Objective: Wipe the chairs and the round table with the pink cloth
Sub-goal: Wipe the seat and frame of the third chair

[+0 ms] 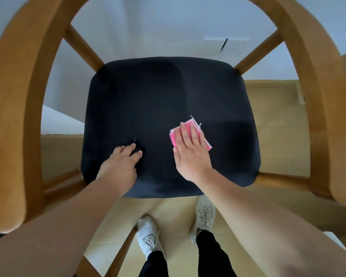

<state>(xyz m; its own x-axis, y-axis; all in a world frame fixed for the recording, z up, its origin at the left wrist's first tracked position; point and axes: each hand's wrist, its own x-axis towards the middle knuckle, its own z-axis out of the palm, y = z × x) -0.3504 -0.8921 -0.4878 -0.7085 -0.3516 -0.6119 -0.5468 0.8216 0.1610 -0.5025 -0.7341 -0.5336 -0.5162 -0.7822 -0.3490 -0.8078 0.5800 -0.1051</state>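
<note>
Left armrest of the wooden chair (18,116) curves along the frame edge. Left hand (124,162) is released, fingers spread, tips resting on the front-left of the dark seat cushion (158,92). Right hand (190,154) lies flat, fingers straight, pressing the folded pink cloth (173,139) onto the seat right of centre (cloth corners show past the fingertips). Below the seat front: two pale sneakers (148,234) on the tan floor (174,208).
</note>
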